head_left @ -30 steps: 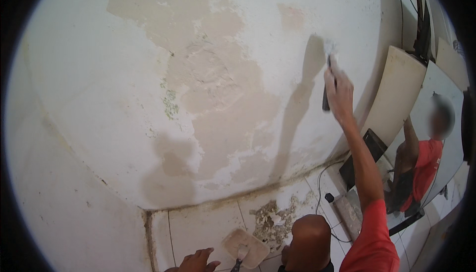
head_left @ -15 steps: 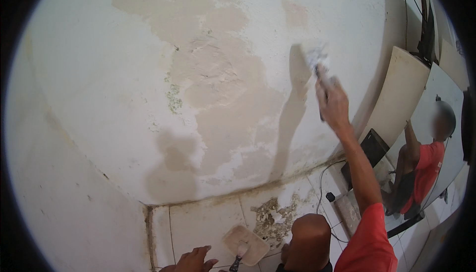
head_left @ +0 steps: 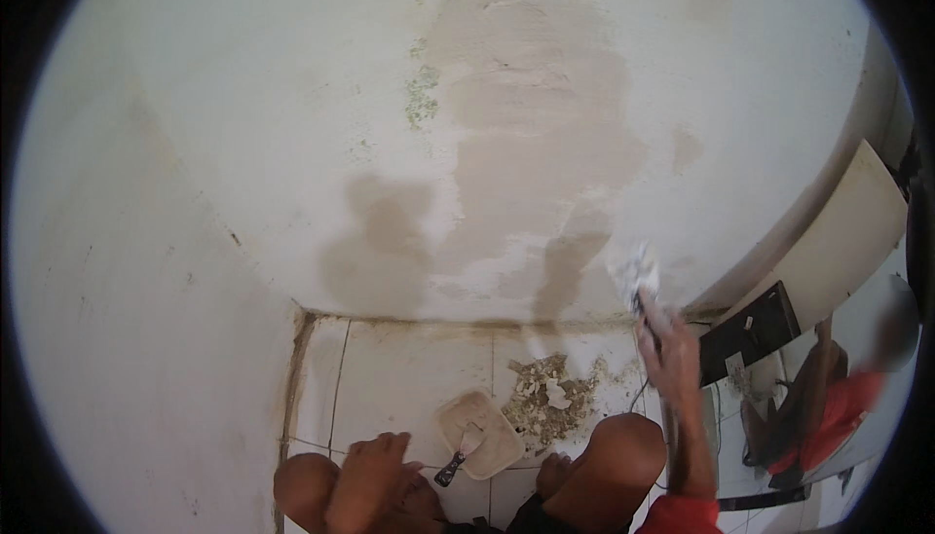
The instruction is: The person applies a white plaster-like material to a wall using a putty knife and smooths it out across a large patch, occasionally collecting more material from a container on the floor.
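Observation:
My right hand (head_left: 669, 357) is closed round the dark handle of a putty knife (head_left: 635, 269). Its broad blade, smeared white and blurred by motion, points up in front of the lower right part of the wall (head_left: 282, 135). A patch of beige filler (head_left: 545, 135) covers the wall's middle. My left hand (head_left: 375, 471), partly folded over the left knee, has its fingers loosely stretched and holds nothing. Beside it on the floor stands a shallow pale tub (head_left: 502, 451). A second putty knife (head_left: 452, 468) leans in the tub, its black handle over the near rim.
A heap of crumbled plaster (head_left: 555, 403) lies on the tiled floor (head_left: 414, 359) right of the tub. To the right are a flat black object (head_left: 750, 332), a pale curved panel (head_left: 842, 232) and a mirror (head_left: 891, 310) reflecting a person in red. Green specks (head_left: 422, 96) mark the wall.
My right hand has come down from the upper wall with the putty knife. The view has tilted downward, showing more floor and both knees. My left hand now rests by the left knee.

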{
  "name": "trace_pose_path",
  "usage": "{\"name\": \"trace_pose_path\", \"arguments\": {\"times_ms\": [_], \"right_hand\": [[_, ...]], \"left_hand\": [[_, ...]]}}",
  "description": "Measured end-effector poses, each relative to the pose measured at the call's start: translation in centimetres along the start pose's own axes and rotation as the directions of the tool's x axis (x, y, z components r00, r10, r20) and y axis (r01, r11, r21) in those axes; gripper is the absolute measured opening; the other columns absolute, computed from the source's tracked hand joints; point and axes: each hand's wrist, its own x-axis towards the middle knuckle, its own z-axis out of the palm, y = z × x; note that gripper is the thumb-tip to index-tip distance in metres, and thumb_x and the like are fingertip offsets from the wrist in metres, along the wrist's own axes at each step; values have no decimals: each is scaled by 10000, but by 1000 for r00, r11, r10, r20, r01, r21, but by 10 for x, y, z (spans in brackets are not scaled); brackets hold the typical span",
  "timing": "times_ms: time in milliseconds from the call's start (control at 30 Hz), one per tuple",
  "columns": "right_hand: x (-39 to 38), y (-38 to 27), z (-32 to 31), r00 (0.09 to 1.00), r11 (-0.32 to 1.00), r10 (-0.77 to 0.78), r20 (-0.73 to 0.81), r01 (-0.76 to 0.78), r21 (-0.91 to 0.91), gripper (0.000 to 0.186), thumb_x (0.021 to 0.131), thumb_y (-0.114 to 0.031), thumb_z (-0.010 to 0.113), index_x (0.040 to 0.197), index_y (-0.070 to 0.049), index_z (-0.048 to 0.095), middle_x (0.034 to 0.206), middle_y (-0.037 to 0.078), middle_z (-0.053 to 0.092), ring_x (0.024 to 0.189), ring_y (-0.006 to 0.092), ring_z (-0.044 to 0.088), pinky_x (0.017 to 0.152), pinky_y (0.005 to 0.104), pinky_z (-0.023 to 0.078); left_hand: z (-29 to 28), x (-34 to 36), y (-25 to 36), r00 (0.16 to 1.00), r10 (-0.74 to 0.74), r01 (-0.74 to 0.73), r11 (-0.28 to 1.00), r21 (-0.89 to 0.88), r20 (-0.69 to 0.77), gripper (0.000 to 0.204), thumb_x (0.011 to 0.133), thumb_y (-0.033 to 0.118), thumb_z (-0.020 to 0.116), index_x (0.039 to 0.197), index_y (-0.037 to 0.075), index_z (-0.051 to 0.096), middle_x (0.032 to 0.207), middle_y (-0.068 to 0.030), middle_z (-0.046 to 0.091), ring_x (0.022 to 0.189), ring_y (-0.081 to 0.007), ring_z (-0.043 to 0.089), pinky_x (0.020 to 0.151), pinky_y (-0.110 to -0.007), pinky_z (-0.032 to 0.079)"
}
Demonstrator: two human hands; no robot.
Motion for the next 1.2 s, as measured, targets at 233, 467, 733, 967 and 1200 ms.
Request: {"name": "trace_pose_path", "arguments": {"times_ms": [233, 467, 733, 967, 1200], "right_hand": [[-131, 47, 140, 777, 296, 238, 583, -629, 719, 346, 1034, -203, 524, 1283, 22, 607, 1045, 113, 705, 764, 138, 641, 659, 275, 516], [-161, 22, 171, 700, 157, 275, 659, -709, 688, 377, 1072, -296, 467, 1214, 13, 629, 807, 64, 684, 552, 81, 533, 477, 234, 433], [-160, 20, 150, 487, -25, 437, 756, -834, 552, 357, 1058, -292, 493, 1179, 8, 643, 611, 32, 559, 453, 91, 451, 431, 236, 389], [-176, 12, 164, 617, 47, 418, 666, -747, 663, 257, 1034, -252, 564, 1155, -38, 641, 734, 23, 575, 485, 40, 369, 413, 219, 298], [-179, 11, 170, 491, 5, 441, 751, -838, 545, 247, 1035, -243, 564, 1121, -22, 634, 676, 17, 578, 457, 43, 421, 428, 195, 386]], "left_hand": [[161, 35, 30, 989, -134, 122, 976, -183, -56, 526, 896, 345, 692, 1280, 18, 546, 1222, -213, 586, 1055, -425, 618, 880, -540, 494], [188, 32, 42, 909, -378, 390, 920, -45, 175, 494, 880, 348, 698, 1271, 87, 547, 1222, -183, 611, 1042, -444, 608, 944, -581, 449], [203, 35, 28, 953, -302, 297, 939, -172, -7, 348, 857, 286, 683, 1135, 93, 605, 1011, -174, 679, 927, -407, 634, 863, -543, 470], [184, 32, 7, 920, -383, 341, 889, -305, -88, 328, 843, 205, 701, 1102, 56, 568, 999, -155, 665, 854, -403, 651, 799, -537, 486], [182, 31, 10, 926, -372, 343, 898, -276, -62, 258, 866, 157, 696, 1053, 37, 564, 946, -174, 644, 849, -383, 654, 733, -445, 509]]}}
